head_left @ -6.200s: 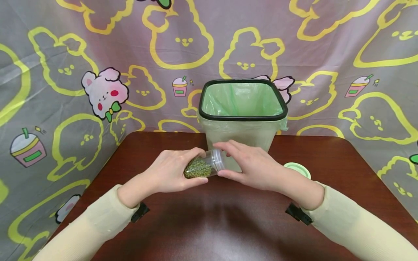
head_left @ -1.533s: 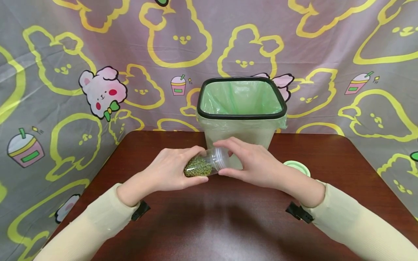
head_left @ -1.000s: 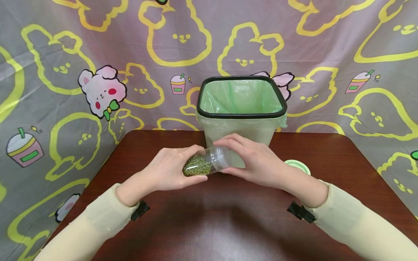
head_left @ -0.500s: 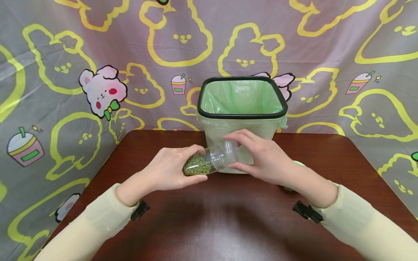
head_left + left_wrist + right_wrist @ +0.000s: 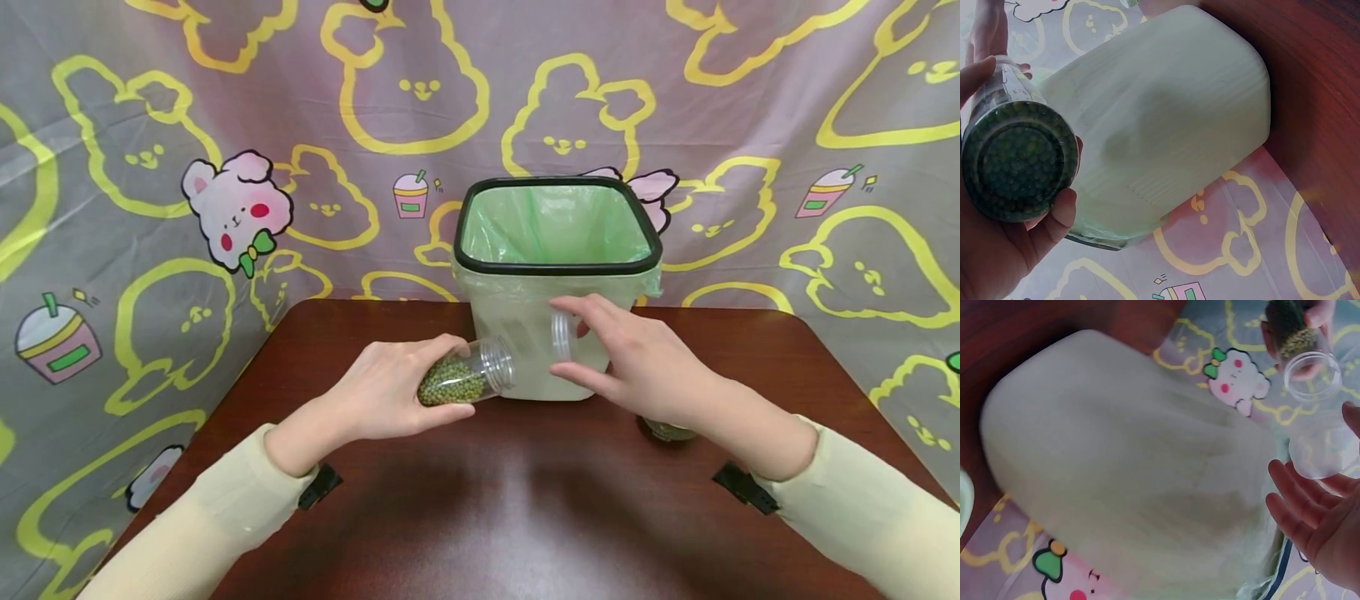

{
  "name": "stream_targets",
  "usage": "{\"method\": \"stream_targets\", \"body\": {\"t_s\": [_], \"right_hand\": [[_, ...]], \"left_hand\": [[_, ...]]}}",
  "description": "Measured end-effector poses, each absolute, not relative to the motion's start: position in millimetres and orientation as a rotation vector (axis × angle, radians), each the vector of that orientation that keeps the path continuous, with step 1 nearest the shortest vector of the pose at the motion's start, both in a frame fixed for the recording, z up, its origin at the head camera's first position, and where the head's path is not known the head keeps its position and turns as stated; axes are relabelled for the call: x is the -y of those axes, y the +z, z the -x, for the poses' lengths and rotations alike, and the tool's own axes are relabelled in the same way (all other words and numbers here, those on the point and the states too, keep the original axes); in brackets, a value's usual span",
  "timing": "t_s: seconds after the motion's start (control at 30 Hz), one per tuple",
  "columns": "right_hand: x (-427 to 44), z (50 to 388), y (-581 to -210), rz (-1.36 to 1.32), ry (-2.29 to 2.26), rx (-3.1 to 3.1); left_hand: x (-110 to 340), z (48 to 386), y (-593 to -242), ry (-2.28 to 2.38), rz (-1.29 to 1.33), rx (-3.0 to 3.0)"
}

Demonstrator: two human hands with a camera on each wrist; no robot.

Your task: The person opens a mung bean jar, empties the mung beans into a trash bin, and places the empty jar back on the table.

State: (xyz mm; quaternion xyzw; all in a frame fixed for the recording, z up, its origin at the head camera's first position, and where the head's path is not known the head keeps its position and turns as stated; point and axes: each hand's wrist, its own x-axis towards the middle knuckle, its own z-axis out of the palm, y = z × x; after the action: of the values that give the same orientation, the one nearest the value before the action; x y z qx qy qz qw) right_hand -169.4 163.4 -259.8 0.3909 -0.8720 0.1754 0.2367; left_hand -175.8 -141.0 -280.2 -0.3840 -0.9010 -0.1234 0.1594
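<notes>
Now the clear cap [image 5: 561, 335] had come away from the bean jar [image 5: 480, 371]: half a second earlier it had sat only just off the threads, and at this moment a plain gap lay between the two. The right hand [image 5: 651, 360] had drawn off to the right with it, pinching the cap by its edge, thumb below and fingers above. The left hand [image 5: 393, 387] had hardly moved; its fingers curled round the base end of the jar, which it held above the middle of the tabletop [image 5: 510, 533], in front of the bin [image 5: 525, 342]. The jar leaned well over, its bare threaded mouth facing right, with the green beans [image 5: 452, 382] settled toward its base.

For the work in hand, that seemed to mean the uncapping was done and the jar stood open; at such a tilt, a little more tipping could probably have let beans slide out.

The bin remained near the tabletop's far edge, right of its middle, its green liner [image 5: 555, 225] folded over the black rim [image 5: 558, 269]. Toward the tabletop's right edge, a second container [image 5: 670, 431] showed only its lower part; the right forearm now covered its top.
</notes>
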Motion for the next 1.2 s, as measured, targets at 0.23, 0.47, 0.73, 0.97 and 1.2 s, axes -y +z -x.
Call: {"method": "stream_targets", "body": {"t_s": [0.23, 0.47, 0.73, 0.97, 1.2], "right_hand": [[-177.3, 169.5, -274.3, -1.082, 0.378, 2.346], [-179.6, 172.5, -299.2, -1.141, 0.298, 2.376], [-170.1, 180.6, -334.1, -1.256, 0.2, 2.437], [-167.4, 187.5, -358.3, -1.278, 0.079, 2.536], [-166.3, 191.0, -379.4, -1.309, 0.01, 2.557]], "left_hand": [[141.5, 175.4, -281.5, -0.368, 1.102, 2.567], [142.8, 175.4, -282.3, -0.362, 1.092, 2.556], [143.5, 176.5, -282.1, -0.384, 1.097, 2.557], [144.5, 177.4, -283.3, -0.406, 1.087, 2.567], [146.7, 177.0, -285.3, -0.414, 1.067, 2.583]]}}
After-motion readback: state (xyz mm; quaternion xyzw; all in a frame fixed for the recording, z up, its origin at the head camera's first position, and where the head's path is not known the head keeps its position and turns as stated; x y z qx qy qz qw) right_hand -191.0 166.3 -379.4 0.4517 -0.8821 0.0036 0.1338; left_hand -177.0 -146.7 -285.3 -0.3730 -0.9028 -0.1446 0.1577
